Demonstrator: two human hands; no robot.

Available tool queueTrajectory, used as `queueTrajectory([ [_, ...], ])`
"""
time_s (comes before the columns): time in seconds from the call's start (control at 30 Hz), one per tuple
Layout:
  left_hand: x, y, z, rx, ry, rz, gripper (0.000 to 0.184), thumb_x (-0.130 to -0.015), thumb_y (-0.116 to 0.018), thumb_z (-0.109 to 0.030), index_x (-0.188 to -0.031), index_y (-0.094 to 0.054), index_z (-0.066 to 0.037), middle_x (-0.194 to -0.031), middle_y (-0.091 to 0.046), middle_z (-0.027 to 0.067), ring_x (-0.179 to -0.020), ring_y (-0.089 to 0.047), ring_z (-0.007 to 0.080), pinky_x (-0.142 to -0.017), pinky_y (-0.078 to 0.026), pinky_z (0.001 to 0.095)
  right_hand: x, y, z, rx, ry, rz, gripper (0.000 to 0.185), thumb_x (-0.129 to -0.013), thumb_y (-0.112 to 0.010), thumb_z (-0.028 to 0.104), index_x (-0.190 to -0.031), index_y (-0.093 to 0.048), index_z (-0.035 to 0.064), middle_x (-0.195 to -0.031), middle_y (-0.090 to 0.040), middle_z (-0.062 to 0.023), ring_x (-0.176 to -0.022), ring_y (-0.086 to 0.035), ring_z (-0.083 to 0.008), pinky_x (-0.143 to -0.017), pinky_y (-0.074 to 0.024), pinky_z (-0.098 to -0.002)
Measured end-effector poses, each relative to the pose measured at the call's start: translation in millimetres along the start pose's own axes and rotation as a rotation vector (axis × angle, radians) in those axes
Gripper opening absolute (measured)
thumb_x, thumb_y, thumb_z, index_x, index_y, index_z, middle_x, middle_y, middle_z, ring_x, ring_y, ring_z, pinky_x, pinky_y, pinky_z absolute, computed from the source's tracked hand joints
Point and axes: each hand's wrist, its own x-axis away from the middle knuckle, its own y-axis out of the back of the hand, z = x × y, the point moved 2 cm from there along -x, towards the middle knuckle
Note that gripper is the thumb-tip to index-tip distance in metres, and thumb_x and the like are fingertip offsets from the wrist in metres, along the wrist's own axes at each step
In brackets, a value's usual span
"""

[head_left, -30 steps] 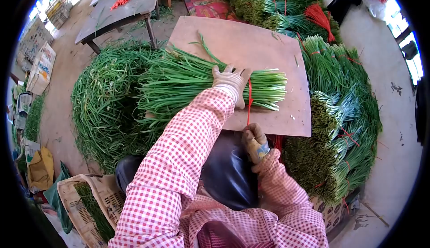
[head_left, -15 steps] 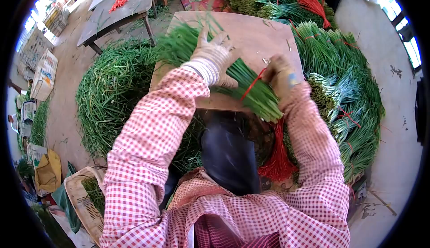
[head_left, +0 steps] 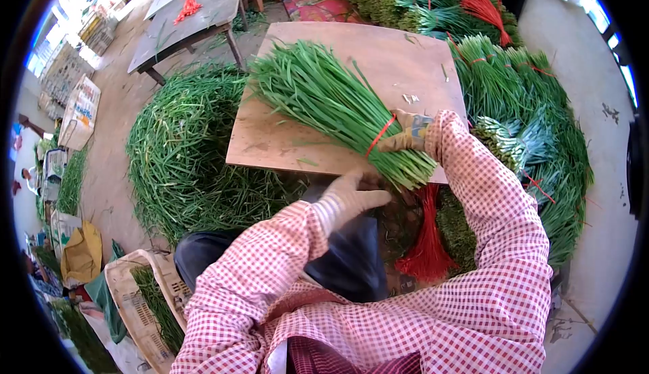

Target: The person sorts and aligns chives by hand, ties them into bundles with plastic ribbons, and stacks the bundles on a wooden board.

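Bundle of greens (head_left: 323,98) on the board (head_left: 399,53) — I'd call it light, floppy, bruisable; hold near the red tie (head_left: 381,135). Right hand (head_left: 407,133) grips there; left hand (head_left: 347,200) empty, fingers loose — at the board's near edge.

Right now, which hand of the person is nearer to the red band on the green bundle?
The right. The right hand is on the green bundle, immediately beside the red band. The left hand, somewhat blurred, is off the bundle, by the board's near edge.
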Motion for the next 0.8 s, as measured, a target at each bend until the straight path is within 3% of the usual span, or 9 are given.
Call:
queueTrajectory([
  [0.07,5.0,-18.4,-2.7,0.392,0.314,0.067,0.053,-0.080,-0.074,-0.032,-0.123,-0.054,-0.009,-0.116,-0.061,0.0073,-0.103,-0.058,0.0217,-0.093,-0.045,0.0387,11.8,-4.3,9.4,0.038,-0.065,0.020,0.081,-0.070,-0.080,0.047,-0.131,-0.050,0.0023,-0.118,-0.063,-0.0150,-0.101,-0.063,-0.0213,-0.086,-0.0495,-0.0336],
  [0.17,5.1,-28.9,6.9,0.556,0.323,-0.018,0.052,-0.082,-0.072,-0.036,-0.124,-0.054,-0.011,-0.116,-0.062,0.0060,-0.103,-0.059,0.0229,-0.095,-0.042,0.0418,24.2,-24.5,-12.0,-0.381,0.005,0.155,0.072,-0.065,-0.083,0.042,-0.119,-0.060,0.0000,-0.107,-0.067,-0.0152,-0.100,-0.064,-0.0227,-0.086,-0.0498,-0.0365],
  [0.27,13.5,-37.6,24.6,0.850,0.050,0.230,0.053,-0.082,-0.074,-0.034,-0.125,-0.053,-0.011,-0.116,-0.062,0.0055,-0.108,-0.059,0.0230,-0.096,-0.045,0.0423,74.2,-69.5,-23.6,-0.781,0.035,0.079,0.100,-0.063,-0.086,0.041,-0.137,-0.037,-0.0038,-0.121,-0.059,-0.0180,-0.113,-0.057,-0.0273,-0.098,-0.0447,-0.0391],
  [0.37,17.4,-42.5,21.0,1.001,-0.148,0.126,0.054,-0.080,-0.076,-0.028,-0.125,-0.053,-0.010,-0.116,-0.063,0.0050,-0.109,-0.059,0.0212,-0.095,-0.047,0.0399,114.8,-92.2,-10.7,-0.859,0.033,-0.054,0.106,-0.060,-0.090,0.036,-0.140,-0.032,-0.0037,-0.126,-0.056,-0.0172,-0.119,-0.052,-0.0263,-0.102,-0.0406,-0.0383],
  [0.47,19.3,-39.7,-7.4,0.800,-0.439,0.059,0.056,-0.077,-0.079,-0.024,-0.124,-0.053,-0.008,-0.115,-0.063,0.0046,-0.107,-0.059,0.0198,-0.093,-0.048,0.0360,126.4,-89.2,-5.7,-0.725,0.176,-0.203,0.110,-0.060,-0.091,0.032,-0.142,-0.026,-0.0039,-0.128,-0.055,-0.0171,-0.123,-0.049,-0.0260,-0.106,-0.0371,-0.0384],
  [0.53,19.3,-27.0,-44.1,0.594,-0.533,0.011,0.058,-0.074,-0.082,-0.021,-0.123,-0.054,-0.006,-0.114,-0.063,0.0048,-0.104,-0.060,0.0182,-0.092,-0.049,0.0346,117.6,-62.4,19.9,-0.773,0.460,-0.284,0.110,-0.063,-0.089,0.027,-0.143,-0.021,-0.0046,-0.129,-0.054,-0.0159,-0.124,-0.048,-0.0249,-0.106,-0.0364,-0.0382],
  [0.6,20.6,-17.2,-84.1,0.449,-0.693,-0.012,0.058,-0.073,-0.082,-0.015,-0.123,-0.054,-0.006,-0.115,-0.063,0.0049,-0.104,-0.060,0.0173,-0.090,-0.051,0.0342,108.8,-33.1,41.3,-0.605,0.481,-0.371,0.107,-0.062,-0.090,0.019,-0.143,-0.022,-0.0023,-0.130,-0.053,-0.0146,-0.123,-0.048,-0.0225,-0.105,-0.0379,-0.0373],
  [0.73,3.0,6.4,-131.7,0.320,-0.825,-0.070,0.070,-0.066,-0.081,0.007,-0.126,-0.046,-0.006,-0.114,-0.063,0.0084,-0.105,-0.061,0.0194,-0.088,-0.054,0.0329,33.2,-10.0,38.6,-0.778,0.595,-0.406,0.100,-0.059,-0.090,0.007,-0.140,-0.032,0.0035,-0.130,-0.055,-0.0119,-0.117,-0.053,-0.0197,-0.101,-0.0434,-0.0368],
  [0.8,-26.4,21.7,-119.0,0.210,-0.966,-0.146,0.060,-0.076,-0.076,-0.005,-0.128,-0.046,-0.007,-0.114,-0.062,0.0103,-0.108,-0.060,0.0225,-0.088,-0.054,0.0385,-21.2,-17.5,20.0,-1.001,0.598,-0.241,0.094,-0.060,-0.089,0.010,-0.137,-0.036,0.0034,-0.130,-0.055,-0.0119,-0.117,-0.054,-0.0206,-0.100,-0.0437,-0.0375],
])
